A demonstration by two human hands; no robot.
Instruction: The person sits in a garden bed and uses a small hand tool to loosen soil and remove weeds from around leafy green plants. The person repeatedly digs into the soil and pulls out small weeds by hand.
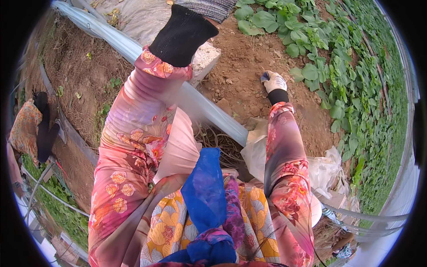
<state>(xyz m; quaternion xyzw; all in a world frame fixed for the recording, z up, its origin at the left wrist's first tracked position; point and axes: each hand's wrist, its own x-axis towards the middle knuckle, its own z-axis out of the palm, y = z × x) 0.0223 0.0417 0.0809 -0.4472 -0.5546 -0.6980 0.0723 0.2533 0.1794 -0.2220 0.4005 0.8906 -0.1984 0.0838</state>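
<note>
My right hand (274, 82), in a white work glove with bluish fingers and a black cuff, is curled over bare brown soil (247, 66). Nothing shows in it. Leafy green vines (310, 71) grow just beyond it. My left arm, in a pink floral sleeve (133, 123), reaches up close to the camera and ends in a black knit cuff (185, 36). The left hand itself is out of view. Grey striped knit fabric (208, 8) shows at the top edge beside the cuff. A pale block (206, 60) lies partly behind the cuff.
A long pale-blue wrapped pipe or rolled sheet (217, 111) crosses the ground between my arms. Crumpled clear plastic (325, 170) lies at my right. A person in an orange patterned top (26, 128) is at the far left. Thin bent poles (367, 217) cross the lower right.
</note>
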